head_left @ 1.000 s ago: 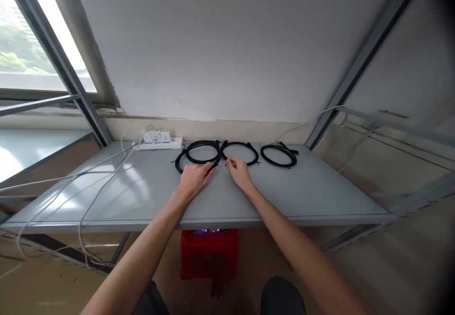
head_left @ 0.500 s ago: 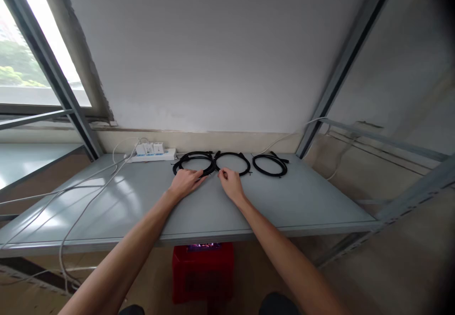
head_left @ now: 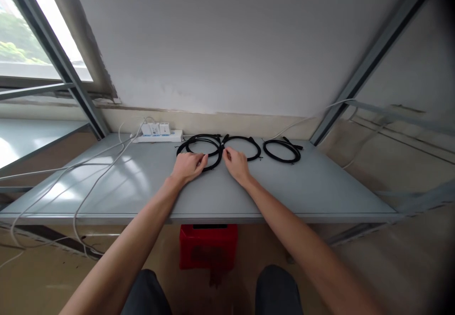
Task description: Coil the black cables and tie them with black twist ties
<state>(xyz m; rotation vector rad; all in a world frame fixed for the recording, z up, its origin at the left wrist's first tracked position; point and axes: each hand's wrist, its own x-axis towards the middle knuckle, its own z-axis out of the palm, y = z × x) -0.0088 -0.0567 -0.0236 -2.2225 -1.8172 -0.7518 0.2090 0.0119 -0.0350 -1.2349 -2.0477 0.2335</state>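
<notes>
Three black cable coils lie in a row at the back of a grey table (head_left: 284,187): a left coil (head_left: 213,140), a middle coil (head_left: 249,142) and a right coil (head_left: 282,151). My left hand (head_left: 188,165) rests on the near edge of the left coil, fingers curled over the cable. My right hand (head_left: 236,164) is beside it, its fingertips pinched where the left and middle coils meet. The right coil lies untouched.
A white power strip (head_left: 158,134) with plugged-in adapters sits at the back left, and white cords (head_left: 95,163) trail from it over the table's left side and off the edge. A red crate (head_left: 208,246) stands under the table. Metal frame posts (head_left: 355,82) rise at both back corners.
Both hands stayed on the left and middle coils, with the fingers shifting slightly. The view tilted up and then back down.
</notes>
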